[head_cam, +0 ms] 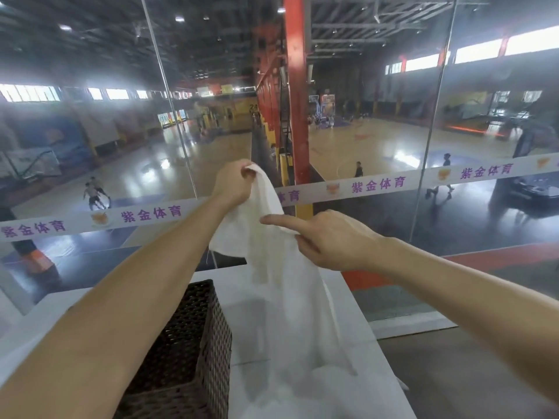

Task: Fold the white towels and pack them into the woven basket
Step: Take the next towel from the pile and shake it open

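The left forearm crosses the lower left corner and hides part of the basket (193, 352), a dark woven box standing on the left side of the white table (211, 272). What the basket holds cannot be seen.

The towel (272, 231) is off the table, held up in the air to the right of the basket and above it. The left hand (234, 182) pinches its top corner between thumb and fingers. The right hand (326, 240) grips the side edge lower down, index finger straight along the cloth and the other fingers curled. The lower part of the towel hangs down to the table top.

The table's far edge stands near the glass wall (453, 116). A floor strip lies open along the table's right edge.
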The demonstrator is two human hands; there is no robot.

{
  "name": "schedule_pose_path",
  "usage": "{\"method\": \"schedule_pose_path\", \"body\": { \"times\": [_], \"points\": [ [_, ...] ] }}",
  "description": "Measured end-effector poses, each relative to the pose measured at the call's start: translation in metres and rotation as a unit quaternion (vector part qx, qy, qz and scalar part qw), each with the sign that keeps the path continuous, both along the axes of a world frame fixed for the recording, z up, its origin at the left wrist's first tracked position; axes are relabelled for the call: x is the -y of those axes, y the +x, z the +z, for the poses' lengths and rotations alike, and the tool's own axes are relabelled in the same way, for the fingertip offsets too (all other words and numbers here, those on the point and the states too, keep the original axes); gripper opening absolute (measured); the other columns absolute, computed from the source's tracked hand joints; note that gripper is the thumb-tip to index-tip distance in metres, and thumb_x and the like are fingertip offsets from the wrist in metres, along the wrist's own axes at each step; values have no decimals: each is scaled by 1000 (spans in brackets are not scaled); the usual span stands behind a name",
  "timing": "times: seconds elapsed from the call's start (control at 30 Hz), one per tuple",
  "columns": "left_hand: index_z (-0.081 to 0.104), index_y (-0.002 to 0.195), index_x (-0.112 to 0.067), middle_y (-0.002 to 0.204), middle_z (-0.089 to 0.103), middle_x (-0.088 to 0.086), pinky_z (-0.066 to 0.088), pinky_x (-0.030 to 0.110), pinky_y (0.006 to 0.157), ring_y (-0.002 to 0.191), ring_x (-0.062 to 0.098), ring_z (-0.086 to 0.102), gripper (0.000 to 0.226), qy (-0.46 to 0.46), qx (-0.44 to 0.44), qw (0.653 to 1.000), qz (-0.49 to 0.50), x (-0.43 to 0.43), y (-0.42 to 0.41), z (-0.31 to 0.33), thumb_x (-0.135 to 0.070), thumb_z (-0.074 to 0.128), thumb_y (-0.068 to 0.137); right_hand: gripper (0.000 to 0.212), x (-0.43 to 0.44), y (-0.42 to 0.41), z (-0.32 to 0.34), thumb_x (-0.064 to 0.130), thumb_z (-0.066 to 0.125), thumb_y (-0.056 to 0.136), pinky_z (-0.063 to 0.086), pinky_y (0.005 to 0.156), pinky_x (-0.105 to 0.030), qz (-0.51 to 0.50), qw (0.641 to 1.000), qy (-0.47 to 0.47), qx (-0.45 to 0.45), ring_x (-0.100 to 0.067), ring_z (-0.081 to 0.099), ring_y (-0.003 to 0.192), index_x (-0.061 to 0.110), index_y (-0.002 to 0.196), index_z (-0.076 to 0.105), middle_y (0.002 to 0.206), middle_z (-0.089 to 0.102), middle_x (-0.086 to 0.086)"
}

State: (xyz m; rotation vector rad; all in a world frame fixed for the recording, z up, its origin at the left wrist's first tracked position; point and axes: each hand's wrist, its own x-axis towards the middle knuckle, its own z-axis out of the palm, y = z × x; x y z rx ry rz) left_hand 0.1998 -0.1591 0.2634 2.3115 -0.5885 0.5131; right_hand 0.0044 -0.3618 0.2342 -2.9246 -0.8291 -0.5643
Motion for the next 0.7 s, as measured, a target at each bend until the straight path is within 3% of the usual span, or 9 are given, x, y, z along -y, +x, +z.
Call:
{"method": "schedule_pose_path", "body": {
  "times": [0.07, 0.17, 0.27, 0.37, 0.43, 0.5, 0.53, 0.6, 0.7],
  "points": [
    [75, 101, -22, 101, 76, 5, 56, 45, 86, 97, 31, 70, 32, 50, 32, 998, 0, 6, -5, 3, -37, 47, 102, 61, -2, 1, -2, 28, 40, 110, 33, 49, -30, 4, 1000, -6, 10, -15, 46, 49, 50, 164, 24, 57, 47, 1],
    [66, 73, -24, 71, 66, -1, 56, 44, 69, 72, 24, 66, 52, 140, 78, 987, 22, 4, -12, 14, -63, 44, 98, 47, -2, 7, -11, 34, 42, 106, 35, 56, -25, 9, 998, -56, -23, -9, 52, 55, 37, 153, 47, 65, 58, 6],
    [74, 76, -25, 70, 69, -2, 55, 37, 65, 68, 19, 66, 61, 252, 131, 956, 76, -4, -15, 26, -69, 43, 104, 43, -1, 11, -18, 31, 56, 103, 46, 63, -28, 28, 992, -117, -26, -14, 61, 68, 30, 146, 50, 87, 70, 5],
    [72, 73, -26, 71, 69, -3, 50, 35, 63, 68, 19, 66, 70, 334, 180, 920, 92, -9, -15, 32, -74, 32, 105, 26, 6, 25, -13, 26, 82, 91, 48, 80, -37, 120, 956, -227, 142, -25, 62, 96, 23, 116, 75, 106, 68, -1],
    [77, 83, -28, 81, 71, -3, 44, 34, 60, 74, 19, 66, 73, 371, 205, 901, 88, -11, -13, 33, -72, 24, 107, 17, 4, 29, -3, 30, 81, 91, 45, 96, -44, 154, 930, -281, 181, -31, 56, 125, 22, 106, 80, 128, 64, -5],
    [79, 98, -26, 93, 66, -2, 35, 35, 64, 84, 21, 63, 60, 373, 198, 905, 61, -16, -13, 32, -58, 30, 113, 19, -2, 30, -1, 29, 79, 93, 38, 115, -51, 186, 931, -279, 143, -32, 52, 142, 19, 109, 81, 133, 69, -5],
    [79, 106, -25, 97, 64, -1, 35, 35, 67, 89, 23, 63, 51, 367, 192, 909, 45, -20, -14, 30, -49, 35, 114, 21, -5, 29, -1, 30, 79, 94, 35, 121, -52, 190, 938, -267, 113, -32, 58, 136, 20, 112, 80, 125, 74, -5],
    [73, 118, -22, 104, 68, 3, 38, 36, 73, 97, 30, 65, 32, 337, 187, 923, 20, -29, -15, 21, -35, 45, 114, 22, -9, 30, 5, 41, 73, 98, 37, 117, -50, 158, 952, -251, 74, -28, 67, 105, 25, 112, 78, 98, 76, 0],
    [50, 120, -20, 94, 69, 10, 43, 39, 68, 80, 34, 63, 15, 225, 176, 958, 21, -50, -21, -7, -21, 58, 107, 28, -7, 44, 31, 53, 60, 101, 41, 96, -45, 53, 968, -225, 98, -23, 50, 79, 29, 94, 71, 71, 55, 8]
  ]
}}
